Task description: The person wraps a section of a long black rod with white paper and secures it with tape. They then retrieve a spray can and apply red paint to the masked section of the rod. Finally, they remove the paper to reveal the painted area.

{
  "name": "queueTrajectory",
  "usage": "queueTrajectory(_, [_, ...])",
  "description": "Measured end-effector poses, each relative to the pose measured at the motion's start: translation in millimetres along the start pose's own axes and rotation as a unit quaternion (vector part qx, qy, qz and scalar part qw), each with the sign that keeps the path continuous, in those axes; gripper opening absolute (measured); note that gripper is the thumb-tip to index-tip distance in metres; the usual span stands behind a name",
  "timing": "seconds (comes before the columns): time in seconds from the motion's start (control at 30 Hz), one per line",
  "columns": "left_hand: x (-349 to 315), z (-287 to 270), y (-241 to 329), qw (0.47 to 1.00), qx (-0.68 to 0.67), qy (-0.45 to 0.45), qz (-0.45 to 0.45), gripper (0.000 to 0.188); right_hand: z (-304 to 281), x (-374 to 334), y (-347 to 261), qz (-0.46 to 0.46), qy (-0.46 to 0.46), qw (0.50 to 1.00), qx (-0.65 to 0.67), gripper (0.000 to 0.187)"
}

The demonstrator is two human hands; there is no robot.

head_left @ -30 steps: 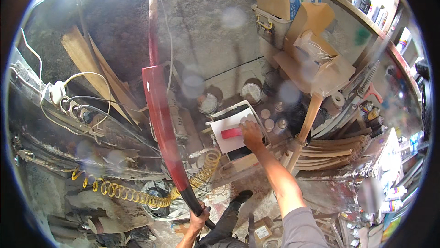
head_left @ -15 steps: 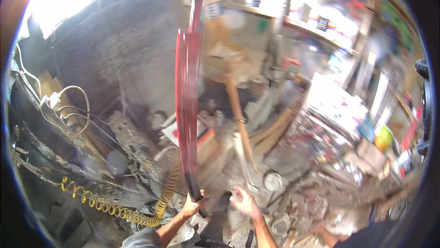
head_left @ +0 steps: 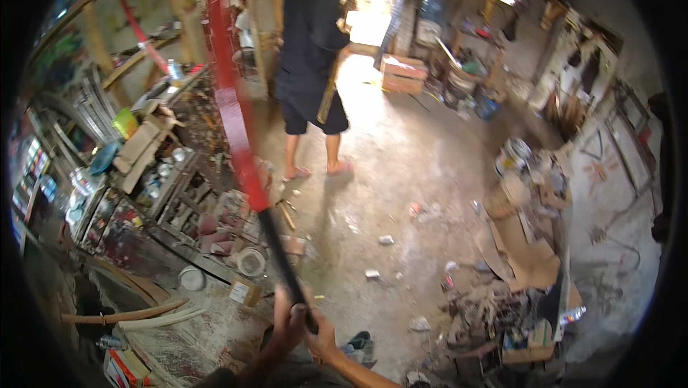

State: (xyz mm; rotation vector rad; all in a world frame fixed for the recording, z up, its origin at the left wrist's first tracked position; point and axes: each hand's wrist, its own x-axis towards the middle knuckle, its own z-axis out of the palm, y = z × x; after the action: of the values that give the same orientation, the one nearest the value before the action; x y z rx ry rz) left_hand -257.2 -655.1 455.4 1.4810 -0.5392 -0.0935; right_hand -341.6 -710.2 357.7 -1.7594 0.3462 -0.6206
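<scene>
A long glossy red bar with a black handle (head_left: 235,130) rises tilted from the lower middle toward the top left, its upper end cut off by the view's edge. My left hand (head_left: 287,321) is closed around the black handle. Right beside it, my right hand (head_left: 323,335) is closed on the lower part of that same handle, near its butt end. The two hands overlap, and some fingers are hidden behind the handle.
Ahead stands a person in dark clothes (head_left: 307,44), facing away, near a bright doorway. A cluttered workbench (head_left: 154,202) runs along the left. Flattened cardboard (head_left: 527,252) and debris lie at right. A wooden crate (head_left: 403,75) sits at the back. Small scraps litter the floor.
My view has swung right, toward the doorway. The red bar now leans left instead of standing nearly upright. My right hand, open and apart before, now grips the handle with my left.
</scene>
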Motion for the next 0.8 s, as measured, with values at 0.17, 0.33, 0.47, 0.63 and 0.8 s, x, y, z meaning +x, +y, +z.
queueTrajectory(0.17, [72,110,-18,0.951,0.140,-0.169,0.218,0.020,-125,52,-3,0.112,0.094,0.983,0.114,0.011])
queueTrajectory(0.33, [165,198,20,0.989,-0.089,-0.092,-0.069,0.024,-213,119,-1,0.118,0.098,0.973,0.171,0.012])
queueTrajectory(0.47, [266,250,70,0.885,-0.320,-0.339,0.002,0.063,-251,181,9,0.103,0.027,0.966,0.235,0.018])
queueTrajectory(0.63, [386,309,113,0.818,-0.361,-0.445,-0.035,0.084,-258,292,32,0.057,-0.036,0.949,0.306,0.064])
queueTrajectory(0.8, [522,354,104,0.625,-0.538,-0.560,-0.078,0.078,-246,435,52,0.032,-0.050,0.928,0.367,0.064])
